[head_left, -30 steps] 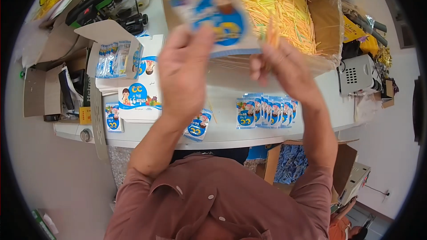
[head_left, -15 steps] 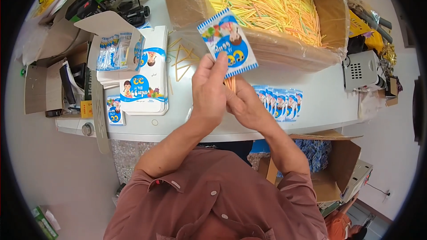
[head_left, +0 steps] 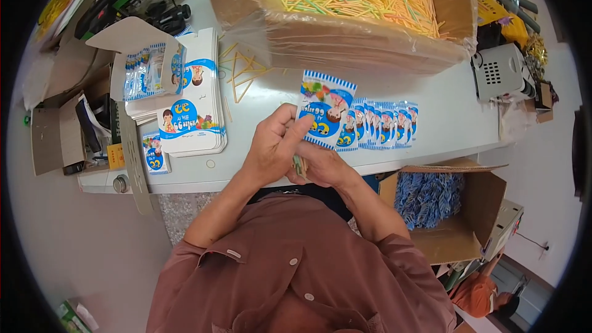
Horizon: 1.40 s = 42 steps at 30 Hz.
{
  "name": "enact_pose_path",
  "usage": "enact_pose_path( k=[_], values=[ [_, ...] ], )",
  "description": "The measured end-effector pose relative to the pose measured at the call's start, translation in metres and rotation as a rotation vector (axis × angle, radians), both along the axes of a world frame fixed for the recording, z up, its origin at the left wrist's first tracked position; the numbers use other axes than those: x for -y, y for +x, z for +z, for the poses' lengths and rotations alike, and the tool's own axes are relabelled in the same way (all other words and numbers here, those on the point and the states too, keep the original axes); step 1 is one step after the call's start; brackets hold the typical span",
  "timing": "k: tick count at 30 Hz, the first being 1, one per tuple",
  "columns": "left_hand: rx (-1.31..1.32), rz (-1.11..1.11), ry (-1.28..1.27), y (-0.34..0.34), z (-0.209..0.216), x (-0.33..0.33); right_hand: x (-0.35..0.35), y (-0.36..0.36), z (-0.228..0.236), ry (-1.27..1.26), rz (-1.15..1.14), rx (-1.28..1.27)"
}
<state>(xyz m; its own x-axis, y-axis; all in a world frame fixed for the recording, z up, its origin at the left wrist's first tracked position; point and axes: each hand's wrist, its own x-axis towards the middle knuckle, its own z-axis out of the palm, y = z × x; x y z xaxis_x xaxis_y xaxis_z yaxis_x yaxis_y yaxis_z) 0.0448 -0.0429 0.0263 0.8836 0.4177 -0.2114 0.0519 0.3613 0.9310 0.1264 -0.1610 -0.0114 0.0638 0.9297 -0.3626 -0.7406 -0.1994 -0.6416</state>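
Note:
My left hand (head_left: 271,148) is closed on a white and blue printed packet (head_left: 327,110), its thumb lying over the packet's front. Just below and to the right, my right hand (head_left: 325,165) is curled around a small bundle of thin coloured sticks (head_left: 300,165), whose ends show between the two hands. Its fingers are partly hidden behind the packet and my left hand. A row of overlapping matching packets (head_left: 385,124) lies on the table to the right of my hands.
A large plastic-lined carton (head_left: 364,43) of yellow and orange sticks stands at the back. On the left, an open box (head_left: 148,74) of packets rests beside stacked flat cartons (head_left: 191,129). Loose sticks (head_left: 246,77) lie between. A lower box (head_left: 431,200) holds blue-white pieces.
Both hands have come down toward me, bringing the packet lower, in front of the row. The stick bundle, seen below the packet before, now shows its ends beneath my left hand.

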Motion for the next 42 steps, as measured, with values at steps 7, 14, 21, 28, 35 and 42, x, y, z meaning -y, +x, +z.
enact_pose_path(
  k=[7,14,21,28,35,42],
  values=[
    [0.146,0.441,0.045,-0.007,-0.022,-0.026,0.003,0.01,-0.009,0.037,-0.264,0.352],
    [0.121,0.473,-0.125,-0.027,-0.035,-0.029,-0.018,0.032,-0.057,0.023,-0.635,1.029],
    [0.104,0.493,-0.159,-0.036,-0.044,-0.022,-0.015,0.029,-0.064,-0.044,-0.485,1.141],
    [0.1,0.551,-0.132,-0.032,-0.035,-0.023,-0.015,0.041,-0.049,-0.115,-0.652,0.859],
    [0.043,0.483,-0.253,-0.043,-0.028,-0.027,0.019,0.056,0.0,-0.135,-0.604,0.313],
    [0.071,0.466,-0.225,-0.046,-0.033,-0.022,0.018,0.032,-0.017,-0.537,-0.024,1.531]
  ],
)
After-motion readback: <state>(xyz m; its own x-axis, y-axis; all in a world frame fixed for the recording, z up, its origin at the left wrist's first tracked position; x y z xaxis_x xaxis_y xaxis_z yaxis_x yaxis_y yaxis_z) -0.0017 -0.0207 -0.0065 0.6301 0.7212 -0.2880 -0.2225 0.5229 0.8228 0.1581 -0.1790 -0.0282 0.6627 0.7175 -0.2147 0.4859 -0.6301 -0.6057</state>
